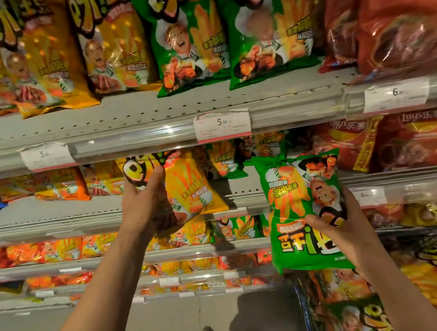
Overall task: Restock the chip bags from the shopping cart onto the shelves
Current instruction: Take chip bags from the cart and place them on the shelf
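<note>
Two grips clamped: left hand on yellow bag, right hand on green bag (inverted).

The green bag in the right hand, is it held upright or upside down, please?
Upside down. On the green bag, gripped by the right hand, the lettering and the cartoon figure read inverted, unlike the upright green bags on the top shelf.

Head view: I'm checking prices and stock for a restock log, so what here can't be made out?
- White price tag under the yellow bags: only a 5 reads, the rest is blurred.
- Right-hand white price tag: only a 6 shows, small print too faint.
- Shopping cart: cut off by the bottom and right edges, so its bag count is unknown.
- Yellow chip bag: partly covered by the left hand.
- Green chip bag: held upside down by the right hand.
</note>
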A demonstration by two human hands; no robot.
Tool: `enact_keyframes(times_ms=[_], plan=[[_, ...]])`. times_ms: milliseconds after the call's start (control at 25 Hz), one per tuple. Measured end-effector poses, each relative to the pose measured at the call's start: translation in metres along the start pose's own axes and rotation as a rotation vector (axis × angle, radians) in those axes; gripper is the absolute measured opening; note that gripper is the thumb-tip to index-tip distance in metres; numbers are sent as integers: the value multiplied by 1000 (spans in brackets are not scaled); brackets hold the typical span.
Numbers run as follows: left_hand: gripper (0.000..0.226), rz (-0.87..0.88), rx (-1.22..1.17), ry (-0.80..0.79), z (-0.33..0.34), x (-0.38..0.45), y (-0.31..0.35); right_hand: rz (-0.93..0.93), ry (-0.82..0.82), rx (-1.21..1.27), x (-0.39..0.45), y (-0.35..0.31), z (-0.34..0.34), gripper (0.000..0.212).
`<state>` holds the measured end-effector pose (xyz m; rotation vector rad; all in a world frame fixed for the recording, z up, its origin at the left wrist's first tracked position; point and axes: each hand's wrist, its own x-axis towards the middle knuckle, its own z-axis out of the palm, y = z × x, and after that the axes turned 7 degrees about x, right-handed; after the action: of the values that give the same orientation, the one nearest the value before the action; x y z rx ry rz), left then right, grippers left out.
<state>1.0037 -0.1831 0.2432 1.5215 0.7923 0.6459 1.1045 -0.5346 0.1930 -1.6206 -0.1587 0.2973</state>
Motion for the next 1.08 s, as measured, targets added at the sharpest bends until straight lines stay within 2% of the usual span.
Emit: enact_keyframes(times_ms=[80,120,160,200,240,320,440,480,560,680,840,1080], plan=[[59,10,-16,-27,8,8,11,-8,-5,15,2,-4,-4,68],[55,30,-6,-61,15,11,15,-19,-11,11,3,-5,-5,67],[40,64,7,-98,22,13,19,-31,-15,7,3,-5,-5,67],[15,86,32,-138,30,14,23,-41,-22,-8,2,-5,-4,67],[10,108,82,-161,39,12,29,-50,-32,-26,2,-7,-2,67],[34,141,195,-186,52,17,32,-49,-43,-51,1,-8,-1,70],[15,160,208,-176,53,25,24,-38,-58,-68,2,-8,-1,72],[16,156,193,-174,50,26,20,-38,-59,-73,2,-6,-1,72],[36,158,196,-229,46,27,11,-32,-60,-62,2,-2,0,73],[28,175,209,-344,48,27,8,-32,-84,-78,2,0,6,73],[34,123,210,-367,51,35,8,-32,-108,-103,7,1,13,76],[19,127,177,-249,40,47,-1,-5,-74,-85,1,-2,15,81]])
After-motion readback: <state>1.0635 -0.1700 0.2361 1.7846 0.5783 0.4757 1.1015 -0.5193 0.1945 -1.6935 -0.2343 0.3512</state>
